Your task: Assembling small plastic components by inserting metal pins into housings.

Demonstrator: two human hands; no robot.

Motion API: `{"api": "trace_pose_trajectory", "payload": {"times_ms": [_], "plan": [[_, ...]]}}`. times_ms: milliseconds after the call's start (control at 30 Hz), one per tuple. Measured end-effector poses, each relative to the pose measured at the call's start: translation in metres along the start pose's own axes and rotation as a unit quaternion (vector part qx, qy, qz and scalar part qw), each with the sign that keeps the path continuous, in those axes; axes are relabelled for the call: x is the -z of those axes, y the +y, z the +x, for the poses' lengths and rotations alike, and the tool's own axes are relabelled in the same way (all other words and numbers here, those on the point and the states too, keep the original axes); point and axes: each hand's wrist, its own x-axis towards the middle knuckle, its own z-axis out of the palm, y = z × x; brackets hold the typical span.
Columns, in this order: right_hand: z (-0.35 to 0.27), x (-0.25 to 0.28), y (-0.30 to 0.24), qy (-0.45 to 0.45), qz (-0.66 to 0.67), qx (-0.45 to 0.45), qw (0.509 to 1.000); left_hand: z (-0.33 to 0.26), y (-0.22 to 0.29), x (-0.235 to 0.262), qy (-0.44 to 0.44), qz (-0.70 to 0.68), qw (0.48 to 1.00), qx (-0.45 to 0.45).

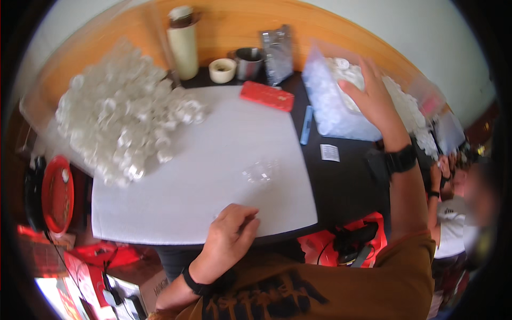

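My left hand (230,234) rests low over the white mat (202,149) at its near edge. Its fingers are curled in, and what they hold, if anything, is hidden. Several small clear plastic pieces (260,172) lie on the mat just beyond it. At the right, my right hand (369,98) reaches over a translucent bin (341,125) holding white pieces (341,66), its thumb and fingers apart and blurred. A large heap of clear, round plastic pieces (125,117) spreads across the mat's left side.
A red box (266,96), tape roll (222,70), metal mug (249,63), silver pouch (277,53) and pale flask (183,45) stand at the back. A blue stick-like tool (306,125) and white label (329,153) lie beside the bin. Another person (450,224) sits at far right.
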Motion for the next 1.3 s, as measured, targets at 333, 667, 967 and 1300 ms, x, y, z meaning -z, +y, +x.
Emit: {"api": "trace_pose_trajectory", "payload": {"times_ms": [333,667,967,1300], "plan": [[-0.009,-0.007,-0.097,-0.062,0.083,0.055,0.993,-0.005,-0.012,0.005,-0.014,-0.055,0.996,-0.066],[0.036,-0.126,-0.217,-0.377,0.187,0.147,0.895,-0.004,-0.012,0.008,-0.057,-0.068,0.993,-0.074],[0.019,-0.118,-0.241,-0.441,0.225,0.141,0.858,-0.006,-0.024,0.011,-0.058,-0.094,0.985,-0.13],[-0.026,-0.094,-0.229,-0.417,0.355,-0.048,0.835,-0.007,-0.031,0.01,-0.06,-0.141,0.976,-0.156]]}}
